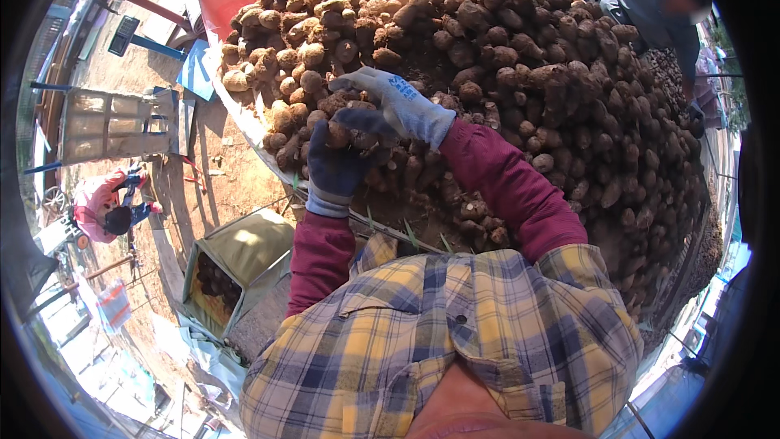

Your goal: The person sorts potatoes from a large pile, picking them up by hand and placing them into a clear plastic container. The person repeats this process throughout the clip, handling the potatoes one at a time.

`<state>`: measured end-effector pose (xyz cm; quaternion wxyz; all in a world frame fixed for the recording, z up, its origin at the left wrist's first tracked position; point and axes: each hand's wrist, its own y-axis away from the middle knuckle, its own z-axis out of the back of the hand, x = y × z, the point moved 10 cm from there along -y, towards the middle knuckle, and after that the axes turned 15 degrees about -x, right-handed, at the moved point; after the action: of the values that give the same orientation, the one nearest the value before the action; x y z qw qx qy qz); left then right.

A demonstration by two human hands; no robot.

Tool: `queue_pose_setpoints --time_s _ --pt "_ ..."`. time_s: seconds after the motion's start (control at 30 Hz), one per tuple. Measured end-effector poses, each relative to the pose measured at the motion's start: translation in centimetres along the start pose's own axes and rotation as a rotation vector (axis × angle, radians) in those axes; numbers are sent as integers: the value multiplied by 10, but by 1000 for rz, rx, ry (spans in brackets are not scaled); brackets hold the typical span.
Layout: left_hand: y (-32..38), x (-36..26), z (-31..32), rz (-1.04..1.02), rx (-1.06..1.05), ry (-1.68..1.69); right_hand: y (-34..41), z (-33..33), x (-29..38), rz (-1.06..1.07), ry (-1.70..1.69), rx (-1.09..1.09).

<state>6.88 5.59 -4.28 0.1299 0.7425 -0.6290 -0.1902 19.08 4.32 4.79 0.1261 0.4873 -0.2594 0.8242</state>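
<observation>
A large heap of brown, hairy taro corms (475, 67) spreads before me. Both my hands wear grey-blue knitted gloves with dark coated palms and meet at the heap's left edge. My left hand (338, 167) is turned palm up and cupped around a taro corm (339, 134). Just above it, my right hand (393, 100) curves its fingers and thumb around rough, fibrous corms (335, 102). The gloves partly hide what lies between them, so whether they share one clump is unclear.
A green cloth-covered bin (247, 250) with taro inside stands left below. A blue-posted scale (155, 47) with a display stands upper left, near a red-lined container (234, 0). One person (100, 207) crouches at far left; another person (646, 3) is beyond the heap.
</observation>
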Motion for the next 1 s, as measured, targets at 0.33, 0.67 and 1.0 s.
queue_pose_setpoints --time_s 0.33,0.67,1.0 --pt "5 -6 21 -52 45 260 -32 123 -160 -229 1233 122" --pt "5 -14 2 -579 -60 -552 43 11 -9 -231 -33 61" --pt "5 22 -33 -248 -268 -706 68 80 26 -249 -60 -557"
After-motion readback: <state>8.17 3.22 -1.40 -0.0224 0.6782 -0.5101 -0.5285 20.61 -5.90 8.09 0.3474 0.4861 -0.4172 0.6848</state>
